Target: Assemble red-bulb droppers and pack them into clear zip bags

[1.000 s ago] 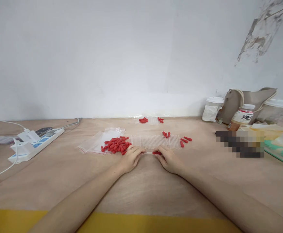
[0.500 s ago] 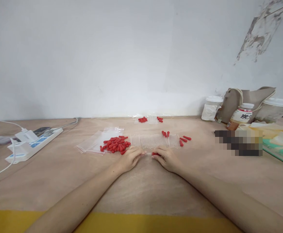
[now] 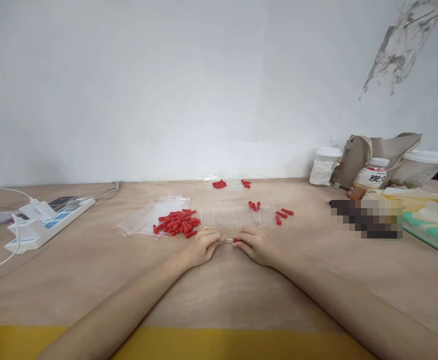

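Observation:
My left hand (image 3: 202, 246) is closed on a thin clear dropper tube (image 3: 228, 240), most of it hidden by the fingers. My right hand (image 3: 258, 245) pinches a red rubber bulb (image 3: 236, 240), whose mouth faces left and meets the tube's end; how deep the tube sits inside cannot be seen. Just beyond both hands lies a row of clear tubes (image 3: 226, 218), side by side. A few of them at the right carry red bulbs (image 3: 254, 206) on their far ends. Left of the row is a heap of loose red bulbs (image 3: 175, 223).
Flat plastic bags (image 3: 138, 220) lie under the heap. More bulbs (image 3: 219, 184) and tubes in clear plastic are near the wall. A power strip (image 3: 53, 225) stands left; a lidded cup (image 3: 326, 165), a bottle (image 3: 369, 179) and a tissue pack (image 3: 432, 227) are right.
The hands have drawn slightly closer together, so less of the tube shows between them. The view has shifted a little; the row and heap look unchanged.

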Demonstrator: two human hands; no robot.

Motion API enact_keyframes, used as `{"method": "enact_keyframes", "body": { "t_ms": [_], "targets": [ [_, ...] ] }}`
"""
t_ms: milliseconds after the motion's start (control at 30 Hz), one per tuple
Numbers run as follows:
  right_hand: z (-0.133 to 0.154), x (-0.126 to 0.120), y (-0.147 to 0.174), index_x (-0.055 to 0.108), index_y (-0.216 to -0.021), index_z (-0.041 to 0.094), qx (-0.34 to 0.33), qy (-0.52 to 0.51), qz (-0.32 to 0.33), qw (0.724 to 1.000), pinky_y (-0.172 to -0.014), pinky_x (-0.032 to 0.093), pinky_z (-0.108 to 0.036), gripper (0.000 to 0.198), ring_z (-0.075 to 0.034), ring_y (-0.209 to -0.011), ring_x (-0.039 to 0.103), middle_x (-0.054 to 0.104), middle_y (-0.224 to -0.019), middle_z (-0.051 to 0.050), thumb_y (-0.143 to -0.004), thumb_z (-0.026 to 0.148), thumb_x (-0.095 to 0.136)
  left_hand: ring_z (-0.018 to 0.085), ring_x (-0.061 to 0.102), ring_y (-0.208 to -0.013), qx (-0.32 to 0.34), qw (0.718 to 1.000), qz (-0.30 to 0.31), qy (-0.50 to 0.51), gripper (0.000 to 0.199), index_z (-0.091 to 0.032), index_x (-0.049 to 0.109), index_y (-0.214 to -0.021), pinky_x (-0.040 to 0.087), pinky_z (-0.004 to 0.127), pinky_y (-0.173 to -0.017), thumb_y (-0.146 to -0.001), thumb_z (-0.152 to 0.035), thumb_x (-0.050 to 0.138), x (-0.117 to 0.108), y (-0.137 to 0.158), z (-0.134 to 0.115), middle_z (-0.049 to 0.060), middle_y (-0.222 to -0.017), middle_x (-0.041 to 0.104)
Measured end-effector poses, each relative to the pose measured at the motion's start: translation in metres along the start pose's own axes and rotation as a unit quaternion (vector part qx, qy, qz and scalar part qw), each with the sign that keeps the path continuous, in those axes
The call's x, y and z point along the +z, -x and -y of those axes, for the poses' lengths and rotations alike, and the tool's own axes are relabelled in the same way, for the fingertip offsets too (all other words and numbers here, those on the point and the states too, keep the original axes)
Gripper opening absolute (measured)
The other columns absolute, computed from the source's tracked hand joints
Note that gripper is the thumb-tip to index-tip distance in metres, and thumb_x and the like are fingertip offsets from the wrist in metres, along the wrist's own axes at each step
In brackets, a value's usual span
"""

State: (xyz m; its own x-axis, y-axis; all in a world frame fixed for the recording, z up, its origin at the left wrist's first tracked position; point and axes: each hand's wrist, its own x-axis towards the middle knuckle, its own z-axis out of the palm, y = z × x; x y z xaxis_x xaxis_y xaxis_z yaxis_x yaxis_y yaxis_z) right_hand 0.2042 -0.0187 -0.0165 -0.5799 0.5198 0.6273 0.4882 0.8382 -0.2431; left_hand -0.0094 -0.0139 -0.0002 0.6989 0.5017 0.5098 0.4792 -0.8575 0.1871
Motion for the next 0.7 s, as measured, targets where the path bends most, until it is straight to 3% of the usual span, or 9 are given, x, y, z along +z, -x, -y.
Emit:
{"method": "enact_keyframes", "body": {
  "t_ms": [233,400,533,700],
  "targets": [
    [0.002,-0.004,-0.005,0.06,-0.089,0.018,0.023,0.002,0.008,1.0,-0.068,0.04,-0.028,0.017,-0.015,-0.074,0.052,0.057,-0.077,-0.005,-0.083,0.023,0.045,0.015,0.056,-0.071,-0.014,1.0,-0.02,0.004,0.02,-0.017,0.056,-0.086,0.041,0.027,-0.071,-0.089,-0.017,0.036,0.002,-0.003,-0.008,0.004,-0.074,0.061],
    [-0.005,-0.008,-0.006,0.062,-0.087,0.02,0.052,-0.001,-0.034,0.998,-0.072,0.038,-0.03,0.015,-0.015,-0.074,0.051,0.06,-0.075,-0.003,-0.082,0.024,0.049,0.016,0.056,-0.079,-0.047,0.996,-0.075,-0.017,0.015,-0.017,0.056,-0.096,0.039,0.029,-0.075,-0.086,-0.021,0.045,0.003,-0.002,-0.001,0.005,-0.086,0.063],
    [-0.011,-0.011,-0.001,0.061,-0.084,0.02,0.084,0.014,-0.055,0.995,-0.074,0.037,-0.032,0.011,-0.016,-0.075,0.051,0.062,-0.075,-0.003,-0.079,0.026,0.053,0.015,0.055,-0.071,-0.054,0.996,-0.063,-0.034,0.015,-0.018,0.059,-0.088,0.037,0.029,-0.072,-0.087,-0.023,0.045,0.001,0.001,0.005,0.002,-0.076,0.063],
    [-0.01,-0.012,0.001,0.059,-0.08,0.019,0.054,0.024,-0.024,0.998,-0.073,0.036,-0.032,0.008,-0.016,-0.075,0.05,0.061,-0.074,-0.003,-0.078,0.023,0.053,0.015,0.051,-0.064,-0.037,0.996,-0.064,-0.045,0.019,-0.017,0.06,-0.081,0.036,0.03,-0.07,-0.087,-0.023,0.043,0.001,0.003,0.004,0.002,-0.065,0.059]
  ]
}}
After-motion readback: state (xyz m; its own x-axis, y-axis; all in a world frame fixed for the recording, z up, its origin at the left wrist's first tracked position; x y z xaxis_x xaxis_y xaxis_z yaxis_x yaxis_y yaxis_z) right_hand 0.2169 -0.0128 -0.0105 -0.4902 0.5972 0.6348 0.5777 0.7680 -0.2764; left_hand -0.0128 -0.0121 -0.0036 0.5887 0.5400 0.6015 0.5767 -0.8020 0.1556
